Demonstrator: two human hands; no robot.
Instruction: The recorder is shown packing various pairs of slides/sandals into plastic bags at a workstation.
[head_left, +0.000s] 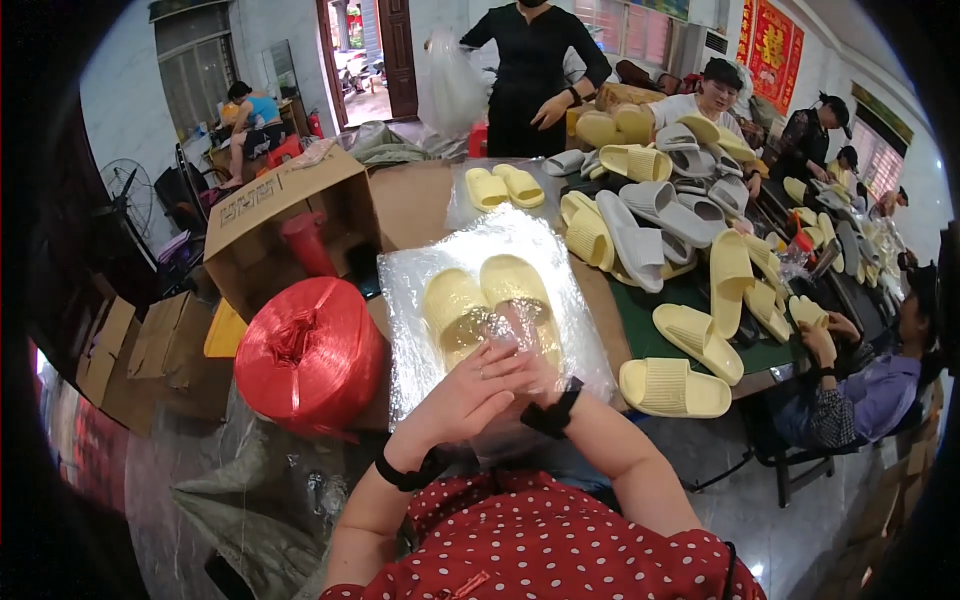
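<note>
A pair of pale yellow slippers [515, 281] lies side by side inside a clear plastic bag [420, 385], on a stack of shiny bags in front of me. My left hand [487, 378], with a ring on one finger, stretches its fingers flat across the bag's near end and over the right hand. Beneath it my right hand [541, 366] reaches to the heel ends of the slippers. Its fingers are mostly covered by the left hand and blurred by glare on the plastic, so their grip is unclear. Black bands circle both wrists.
A big red roll of plastic twine [310, 355] stands left, before an open cardboard box [290, 205]. Another yellow pair [503, 187] lies beyond the bags. Yellow and grey slippers [660, 210] pile up at the right. A person in black [530, 70] stands opposite; others sit along the right.
</note>
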